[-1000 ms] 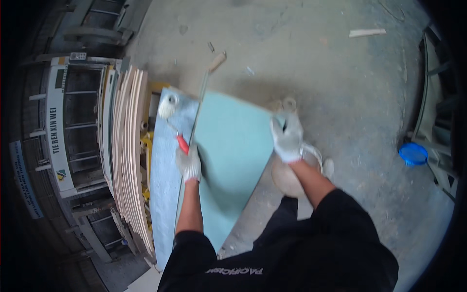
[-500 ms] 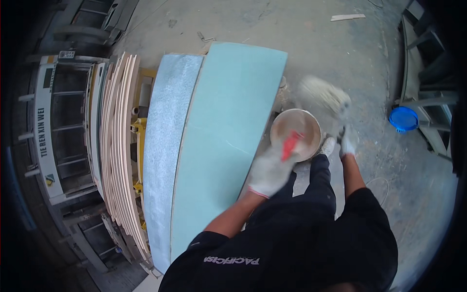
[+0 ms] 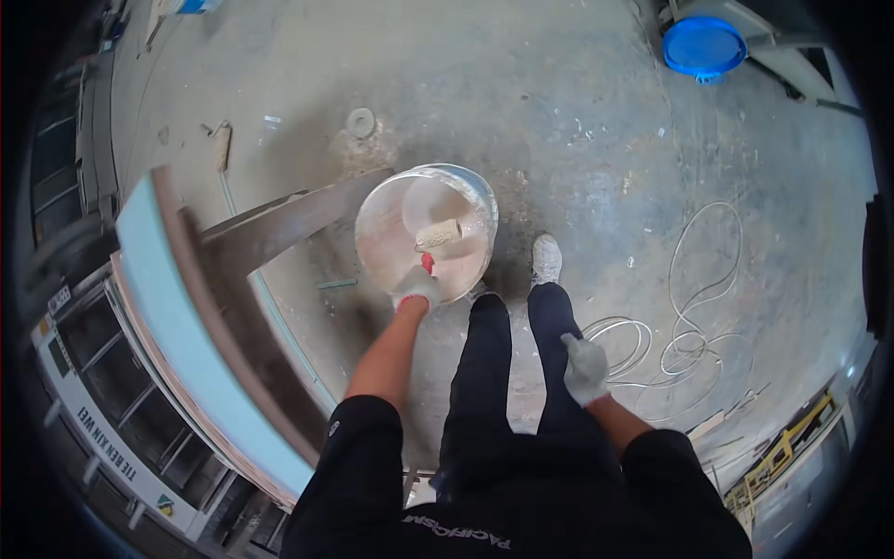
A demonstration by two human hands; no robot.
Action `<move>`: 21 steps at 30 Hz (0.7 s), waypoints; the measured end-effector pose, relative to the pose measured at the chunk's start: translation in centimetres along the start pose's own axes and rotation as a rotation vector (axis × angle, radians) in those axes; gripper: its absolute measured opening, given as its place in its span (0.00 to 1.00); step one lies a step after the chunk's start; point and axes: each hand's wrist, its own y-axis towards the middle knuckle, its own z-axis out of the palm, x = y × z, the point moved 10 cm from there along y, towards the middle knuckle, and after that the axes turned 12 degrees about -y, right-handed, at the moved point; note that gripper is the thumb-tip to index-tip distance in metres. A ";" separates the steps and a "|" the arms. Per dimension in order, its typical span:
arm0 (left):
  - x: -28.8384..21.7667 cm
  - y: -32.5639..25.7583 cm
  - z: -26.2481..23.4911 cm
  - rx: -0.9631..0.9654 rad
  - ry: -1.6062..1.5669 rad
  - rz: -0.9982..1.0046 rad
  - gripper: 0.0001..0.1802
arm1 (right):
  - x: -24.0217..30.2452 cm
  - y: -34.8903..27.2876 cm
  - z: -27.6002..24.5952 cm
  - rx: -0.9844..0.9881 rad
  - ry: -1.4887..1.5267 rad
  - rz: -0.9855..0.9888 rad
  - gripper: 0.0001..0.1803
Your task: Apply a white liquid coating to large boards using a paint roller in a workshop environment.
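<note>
My left hand (image 3: 416,288), in a white glove with a red cuff, is closed on the red handle of a paint roller (image 3: 440,234). The pale roller sleeve is inside a round bucket (image 3: 384,207), whose inner wall is coated with whitish-pink residue. My left hand is at the near side of the bucket. Gloved as well, my right hand (image 3: 586,370) is over my right leg, near the knee, with a finger or thumb stretched out and nothing seen in it.
A light green panel (image 3: 191,307) stands at the left by a brown board (image 3: 303,214). Another roller (image 3: 222,149) and a grey ring-shaped thing (image 3: 360,122) lie beyond. Looped hose (image 3: 672,359) is on the floor at right. A blue round lid or basin (image 3: 705,48) is at far right.
The view has swung round, putting the bucket and panel further left. My right hand is now at my leg; the blurred whitish roller-like thing seen just beyond it is gone from there.
</note>
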 end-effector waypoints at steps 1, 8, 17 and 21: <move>1.7 3.7 0.2 0.052 0.183 0.093 0.26 | 1.2 1.4 0.0 0.016 0.058 -0.055 0.16; -7.2 12.7 3.1 0.126 0.359 0.199 0.23 | -1.8 3.5 -4.2 -0.289 0.004 -0.048 0.21; -2.8 10.9 0.5 0.071 0.407 0.241 0.22 | 0.1 2.6 -0.3 -0.157 0.102 -0.143 0.14; -6.7 9.9 -0.5 -0.029 0.313 0.175 0.20 | -0.2 2.1 -1.3 -0.211 0.049 -0.133 0.23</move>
